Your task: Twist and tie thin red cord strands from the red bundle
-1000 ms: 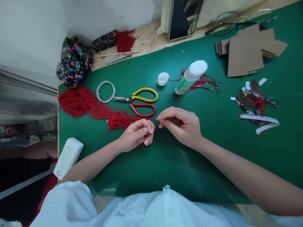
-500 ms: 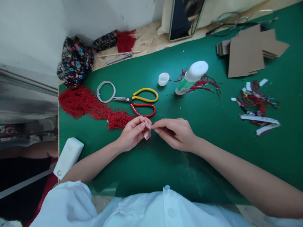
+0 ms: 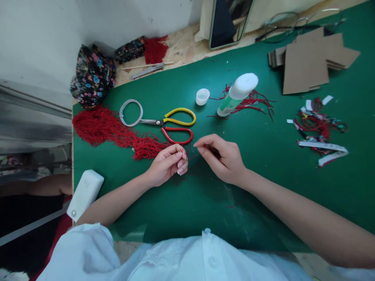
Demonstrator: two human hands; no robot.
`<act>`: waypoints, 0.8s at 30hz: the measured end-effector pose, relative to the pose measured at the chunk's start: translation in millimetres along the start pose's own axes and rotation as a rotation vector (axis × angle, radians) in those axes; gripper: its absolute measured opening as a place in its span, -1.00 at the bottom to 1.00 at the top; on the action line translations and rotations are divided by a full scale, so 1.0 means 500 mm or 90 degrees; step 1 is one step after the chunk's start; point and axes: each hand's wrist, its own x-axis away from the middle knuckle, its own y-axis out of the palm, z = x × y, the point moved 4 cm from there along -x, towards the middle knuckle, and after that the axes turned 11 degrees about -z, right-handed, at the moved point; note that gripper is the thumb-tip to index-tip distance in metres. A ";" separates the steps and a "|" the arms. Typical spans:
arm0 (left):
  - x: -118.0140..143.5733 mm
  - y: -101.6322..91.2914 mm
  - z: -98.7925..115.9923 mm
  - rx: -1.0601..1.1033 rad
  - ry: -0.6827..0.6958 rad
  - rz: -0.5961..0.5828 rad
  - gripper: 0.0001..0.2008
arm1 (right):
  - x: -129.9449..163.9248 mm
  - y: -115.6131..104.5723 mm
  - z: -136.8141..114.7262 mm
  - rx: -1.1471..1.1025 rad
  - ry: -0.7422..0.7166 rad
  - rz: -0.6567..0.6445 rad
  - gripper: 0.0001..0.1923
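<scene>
Head view. Left hand (image 3: 167, 164) curled closed, fingertips pinching a thin red thread (image 3: 191, 158) that loops under the knuckles. Right hand (image 3: 221, 156) closed at thumb and forefinger on the same thread's other end; the strand runs slack between the two sets of fingertips, just above the green mat (image 3: 263, 164).

Judgement: thread is near weightless, limp, slightly fuzzy, likely to slip; best held by pinching close to its end.

Just beyond the left fingers: bundle of red cords (image 3: 111, 130), soft and tangled. Beyond both fingertips: scissors (image 3: 172, 124), steel blades, smooth yellow and red loop handles. Further out from the right fingers: glue bottle (image 3: 236, 95) lying tilted, its white cap (image 3: 202, 96) off and apart.
</scene>
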 end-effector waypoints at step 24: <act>0.000 -0.002 -0.002 0.022 -0.002 -0.014 -0.83 | -0.011 -0.010 0.033 -0.495 0.057 0.166 -0.80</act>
